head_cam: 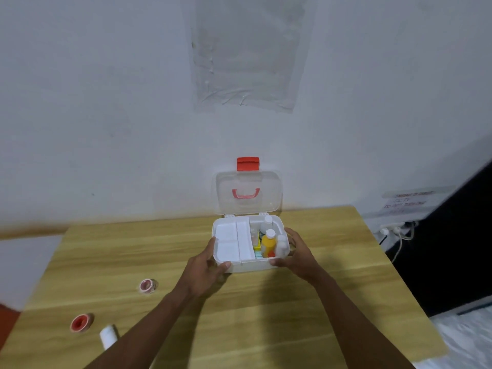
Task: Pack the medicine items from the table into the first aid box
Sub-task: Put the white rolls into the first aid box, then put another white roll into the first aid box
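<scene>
The white first aid box (250, 265) stands open on the wooden table (266, 310), its clear lid (249, 193) with a red latch upright against the wall. A white tray fills its left half. On the right stand an orange bottle (268, 243) and white bottles (281, 246). My left hand (206, 267) grips the box's front left corner and my right hand (298, 251) grips its right side. On the table's left lie a pink tape roll (147, 285), a red tape roll (80, 322) and a white bandage roll (107, 339).
A white wall rises right behind the table. At the right are a dark panel, a power strip with cables (396, 230) and a paper notice (407, 202).
</scene>
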